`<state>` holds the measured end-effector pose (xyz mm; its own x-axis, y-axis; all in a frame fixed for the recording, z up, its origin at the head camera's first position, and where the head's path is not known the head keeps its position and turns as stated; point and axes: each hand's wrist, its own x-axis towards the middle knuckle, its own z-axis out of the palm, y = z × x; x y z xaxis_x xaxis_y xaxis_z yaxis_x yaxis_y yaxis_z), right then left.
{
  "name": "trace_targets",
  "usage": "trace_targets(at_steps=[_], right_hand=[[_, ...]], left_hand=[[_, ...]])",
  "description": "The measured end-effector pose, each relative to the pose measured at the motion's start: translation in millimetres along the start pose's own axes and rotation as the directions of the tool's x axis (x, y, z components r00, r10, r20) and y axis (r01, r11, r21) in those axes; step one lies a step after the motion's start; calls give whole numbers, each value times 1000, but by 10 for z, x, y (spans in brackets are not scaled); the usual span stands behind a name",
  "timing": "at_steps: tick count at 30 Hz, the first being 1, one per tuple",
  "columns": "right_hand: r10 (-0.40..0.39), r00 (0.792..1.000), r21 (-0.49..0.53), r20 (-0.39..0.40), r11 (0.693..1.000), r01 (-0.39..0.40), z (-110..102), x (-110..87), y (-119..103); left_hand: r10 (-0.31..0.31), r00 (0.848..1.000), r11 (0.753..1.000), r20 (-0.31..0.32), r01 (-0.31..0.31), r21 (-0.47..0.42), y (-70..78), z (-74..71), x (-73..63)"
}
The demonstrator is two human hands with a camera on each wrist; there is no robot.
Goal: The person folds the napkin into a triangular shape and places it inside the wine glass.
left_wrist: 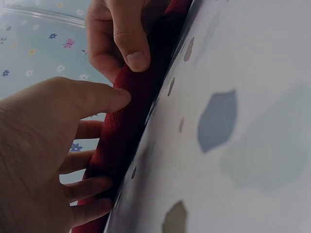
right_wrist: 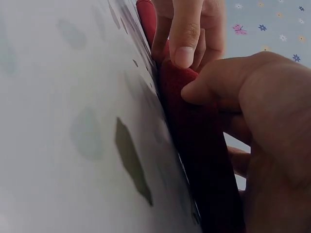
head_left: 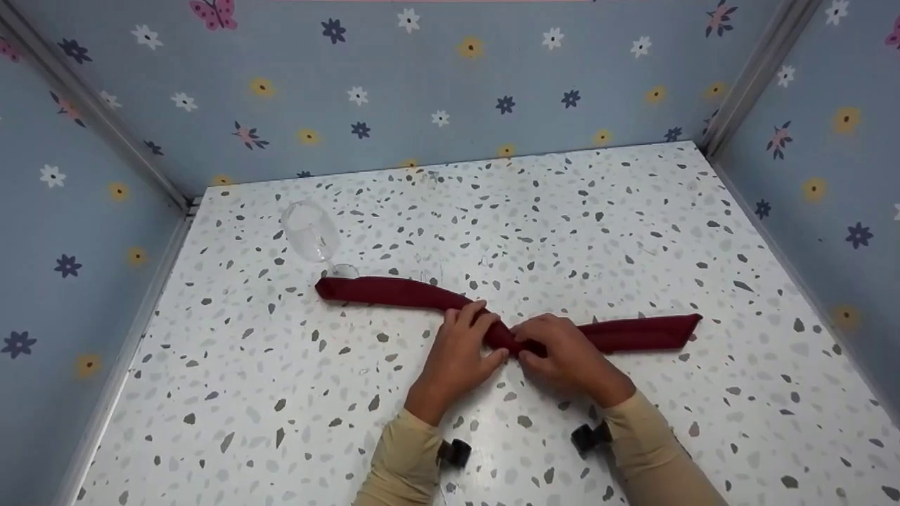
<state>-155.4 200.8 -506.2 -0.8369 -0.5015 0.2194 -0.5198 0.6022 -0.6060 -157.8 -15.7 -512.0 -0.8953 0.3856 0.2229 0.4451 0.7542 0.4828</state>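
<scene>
A dark red cloth napkin (head_left: 394, 292), folded into a long narrow strip, lies across the table and bends near its middle. My left hand (head_left: 460, 348) holds it just left of centre, fingers over the far side and thumb at the near edge. Close beside it, my right hand (head_left: 566, 355) pinches the strip between thumb and fingers. In the left wrist view, the left thumb (left_wrist: 116, 99) presses on the red fabric (left_wrist: 131, 116). The right wrist view has the right thumb (right_wrist: 197, 92) on the cloth, partly hiding the fingers behind.
A clear stemmed glass (head_left: 309, 230) stands behind the napkin's left end, its foot right by the cloth. The white speckled table (head_left: 281, 422) meets blue flowered walls (head_left: 450, 77) at the back and both sides.
</scene>
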Motion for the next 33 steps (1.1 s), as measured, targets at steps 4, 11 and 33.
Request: trace_targets(at_steps=[4, 11, 33], right_hand=[[-61, 998, -2, 6, 998, 61, 9, 4, 9], [-83, 996, 9, 24, 997, 83, 13, -2, 10], [-62, 997, 47, 46, 997, 60, -28, -2, 49]], left_hand=[[-5, 1000, 1000, 23, 5, 4, 10, -12, -14], [32, 999, 999, -1, -32, 12, 0, -33, -23], [97, 995, 993, -36, -94, 71, 51, -4, -48]])
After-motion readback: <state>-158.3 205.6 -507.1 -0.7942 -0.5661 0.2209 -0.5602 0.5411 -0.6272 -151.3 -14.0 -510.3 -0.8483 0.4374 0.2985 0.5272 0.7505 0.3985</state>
